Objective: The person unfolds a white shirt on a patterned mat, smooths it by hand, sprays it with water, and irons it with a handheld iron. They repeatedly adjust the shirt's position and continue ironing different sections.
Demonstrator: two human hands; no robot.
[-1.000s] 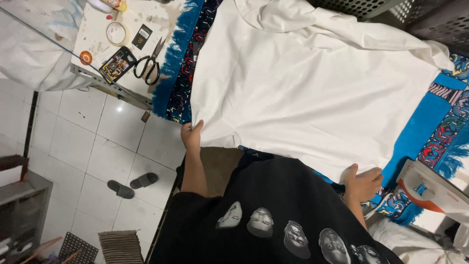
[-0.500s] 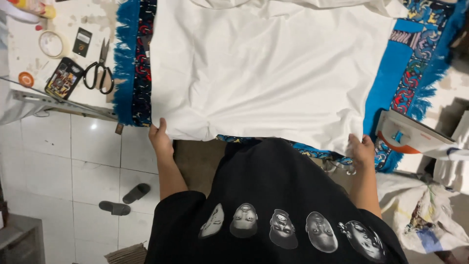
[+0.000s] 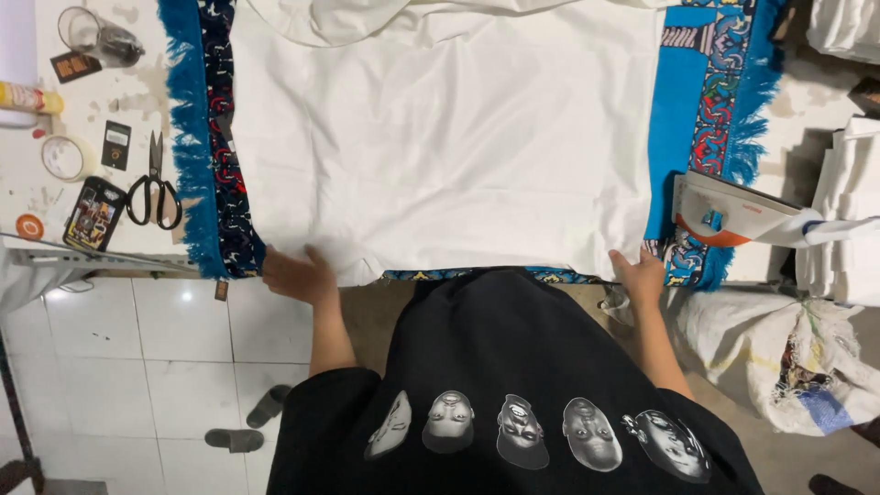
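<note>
White floor tiles (image 3: 119, 357) run below the near edge of the counter (image 3: 110, 110), with a pair of dark slippers (image 3: 247, 426) lying on them below the left hand.

Spread across the counter is a blue patterned cloth with fringed ends (image 3: 697, 119), and on it lies a white garment (image 3: 449, 137), laid flat.

Left hand (image 3: 295, 273): positioned at the near left corner of the garment, fingers resting on the hem. The hand is blurred; whether it pinches the fabric or only presses on it cannot be told.

Right hand (image 3: 642, 273): positioned at the near right corner of the garment, fingers extended and lying on the hem, not clenched.

Left of the left hand, on the bare counter top:
- black-handled scissors (image 3: 154, 194), blades closed;
- a phone in a patterned case (image 3: 93, 213), just beside the scissors;
- a roll of tape (image 3: 62, 158);
- a clear glass (image 3: 96, 37) at the far corner; its contents cannot be told.

Right of the right hand:
- a white and orange iron (image 3: 733, 215), lying on the end of the blue cloth;
- stacks of folded white fabric (image 3: 848, 220), beyond the iron;
- a white sack (image 3: 779, 357) on the floor, holding cloth.
</note>
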